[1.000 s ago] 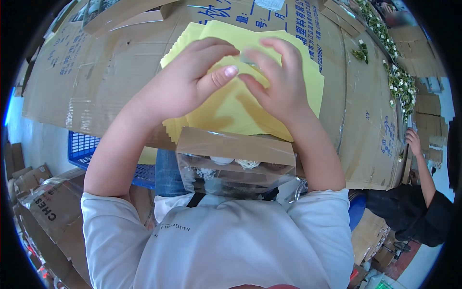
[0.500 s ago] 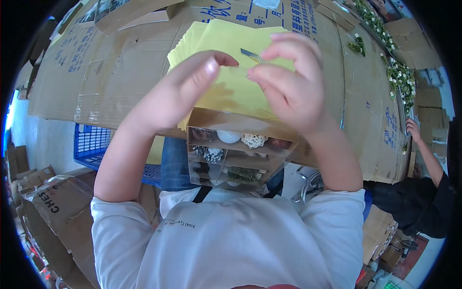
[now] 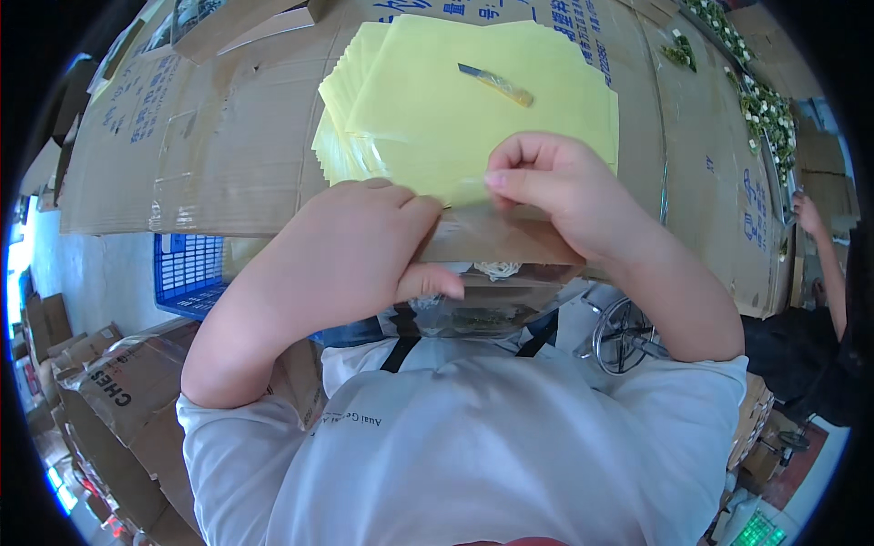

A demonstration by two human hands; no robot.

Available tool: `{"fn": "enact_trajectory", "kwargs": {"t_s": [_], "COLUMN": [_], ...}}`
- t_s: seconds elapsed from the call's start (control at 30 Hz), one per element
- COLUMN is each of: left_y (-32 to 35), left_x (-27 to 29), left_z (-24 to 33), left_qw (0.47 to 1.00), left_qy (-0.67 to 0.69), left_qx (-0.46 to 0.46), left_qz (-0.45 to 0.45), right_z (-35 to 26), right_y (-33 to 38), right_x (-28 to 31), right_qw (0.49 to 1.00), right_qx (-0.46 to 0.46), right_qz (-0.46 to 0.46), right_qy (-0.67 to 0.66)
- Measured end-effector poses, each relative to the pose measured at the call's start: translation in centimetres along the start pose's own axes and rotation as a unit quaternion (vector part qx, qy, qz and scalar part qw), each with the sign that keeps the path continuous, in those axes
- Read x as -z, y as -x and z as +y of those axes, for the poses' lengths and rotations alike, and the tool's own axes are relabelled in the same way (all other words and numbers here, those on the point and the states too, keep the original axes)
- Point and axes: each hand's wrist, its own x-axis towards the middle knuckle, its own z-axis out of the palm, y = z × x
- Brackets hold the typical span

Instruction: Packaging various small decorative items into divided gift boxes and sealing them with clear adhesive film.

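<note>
Beyond a person's white T-shirt [image 3: 473, 437], an oblong brown cardboard box [image 3: 510, 241] with a glossy clear plastic front shows a cream woven ball [image 3: 497, 270], its left end clasped between the left hand's [image 3: 350, 246] thumb and bunched fingers. At the box's far edge, the right hand's [image 3: 560, 187] thumb and forefinger press together, anything pinched too blurred to tell. Past the box, a yellow-handled knife [image 3: 496, 84] lies on fanned yellow sheets [image 3: 455, 136].

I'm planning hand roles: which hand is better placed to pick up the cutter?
Probably the right hand: it is nearer the cutter, whose yellow handle points its way, while the left hand lies over the box. Whether the right hand pinches anything is unclear.
</note>
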Motion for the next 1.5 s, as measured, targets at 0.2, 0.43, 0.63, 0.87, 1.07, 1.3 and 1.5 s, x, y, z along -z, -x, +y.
{"fn": "enact_trajectory", "kwargs": {"t_s": [0.2, 0.43, 0.63, 0.87, 1.07, 1.3, 1.5], "left_y": [0.2, 0.5, 0.8, 2.1, 6.6, 5.9, 3.3], "left_x": [-0.2, -0.7, -1.2, -0.7, -4.8, -9.9, -2.9], "left_z": [0.8, 3.1, 1.6, 1.9, -2.9, -3.2, -4.5], "left_qw": [0.999, 0.996, 0.998, 0.993, 0.937, 0.964, 0.914], "left_qy": [0.000, -0.001, -0.018, -0.010, 0.237, 0.197, 0.308], "left_qx": [-0.027, 0.072, -0.048, -0.119, -0.133, 0.170, 0.128], "left_qz": [0.038, 0.050, 0.037, 0.027, 0.219, -0.050, 0.229], "right_z": [0.0, 0.6, 1.5, -0.4, 2.6, 2.8, 0.5], "right_y": [0.7, 0.3, 0.1, 0.2, -4.6, -11.8, -12.6], "right_x": [0.1, -0.2, -0.4, -1.0, 2.8, 7.0, 6.5], "right_qw": [0.999, 0.998, 0.989, 0.934, 0.848, 0.712, 0.733], "right_qx": [-0.013, -0.064, -0.055, -0.121, 0.224, 0.346, 0.249], "right_qz": [0.009, 0.007, 0.008, -0.148, 0.156, 0.196, 0.216], "right_qy": [0.030, 0.028, 0.140, 0.301, 0.454, 0.578, 0.595]}}
